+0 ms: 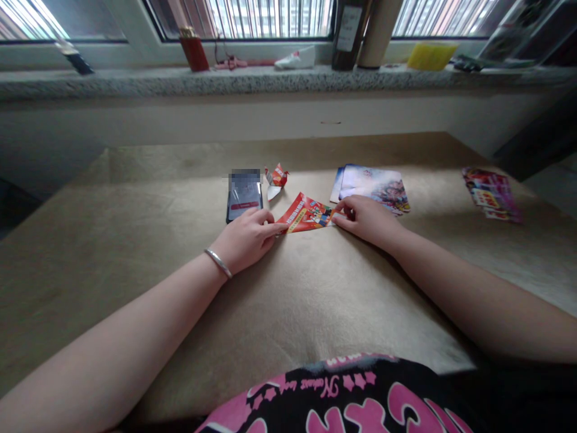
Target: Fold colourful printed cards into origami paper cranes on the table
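Between my hands, a red printed paper (309,215), folded to a rough triangle, lies on the table with its long edge toward me. The thumb and fingers of my left hand (252,234) pinch its left corner. At its right corner, my right hand (365,219) has thumb and fingers closed on the paper. Just beyond the paper stands a small folded red and white paper figure (276,179). A phone (244,195) with a lit screen lies above my left hand. Large picture cards (374,183) lie partly behind my right hand.
More colourful cards (491,195) lie fanned at the table's right side. Beyond the table (306,313), a granite windowsill (252,83) holds a red cylinder (195,51), a dark bottle (349,36), and a yellow block (431,56). A wall borders the table's far edge.
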A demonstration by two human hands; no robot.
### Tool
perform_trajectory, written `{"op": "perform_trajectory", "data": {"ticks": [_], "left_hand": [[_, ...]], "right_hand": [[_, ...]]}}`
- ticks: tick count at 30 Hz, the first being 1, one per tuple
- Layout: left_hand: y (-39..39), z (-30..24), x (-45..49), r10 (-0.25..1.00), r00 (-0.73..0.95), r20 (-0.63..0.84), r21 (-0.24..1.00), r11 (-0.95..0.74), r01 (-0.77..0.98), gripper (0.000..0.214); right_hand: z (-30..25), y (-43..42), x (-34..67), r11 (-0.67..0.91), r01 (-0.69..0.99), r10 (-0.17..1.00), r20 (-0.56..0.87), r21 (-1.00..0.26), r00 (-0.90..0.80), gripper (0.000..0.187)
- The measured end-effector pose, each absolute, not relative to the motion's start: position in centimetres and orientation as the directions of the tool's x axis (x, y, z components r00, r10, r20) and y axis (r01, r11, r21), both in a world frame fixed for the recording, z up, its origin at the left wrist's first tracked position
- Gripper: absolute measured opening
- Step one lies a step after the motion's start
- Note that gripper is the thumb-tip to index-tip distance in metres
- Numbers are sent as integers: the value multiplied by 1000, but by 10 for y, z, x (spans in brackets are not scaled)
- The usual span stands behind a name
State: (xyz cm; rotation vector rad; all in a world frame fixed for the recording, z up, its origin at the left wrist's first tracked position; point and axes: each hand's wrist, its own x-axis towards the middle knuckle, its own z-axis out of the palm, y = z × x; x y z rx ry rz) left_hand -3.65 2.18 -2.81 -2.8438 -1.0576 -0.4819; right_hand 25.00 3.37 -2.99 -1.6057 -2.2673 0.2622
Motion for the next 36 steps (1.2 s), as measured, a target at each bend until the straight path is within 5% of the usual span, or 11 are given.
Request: {"op": "perform_trajectory", "data": {"ticks": [12,17,24,29,36], "left_hand": [[19,-26,-35,673,663,329,66,-716,695,21],[18,-27,-36,747,538,390,223,-643,732,27],[17,-22,-40,546,681,488,44,-795,606,20],[16,-21,-42,518,723,457,-53,-795,604,23],[10,-15,-36,468,789,399,-141,-818,557,22]], "right_hand": [[-35,35,257,384,817,922,229,-430,-312,16],[-35,33,260,394,717,918,288,-574,-273,9],[-24,29,265,718,486,693,451,-498,-562,5],[-20,29,265,853,366,513,468,-373,-720,10],[-20,24,261,855,432,512,335,-286,-791,10]]}}
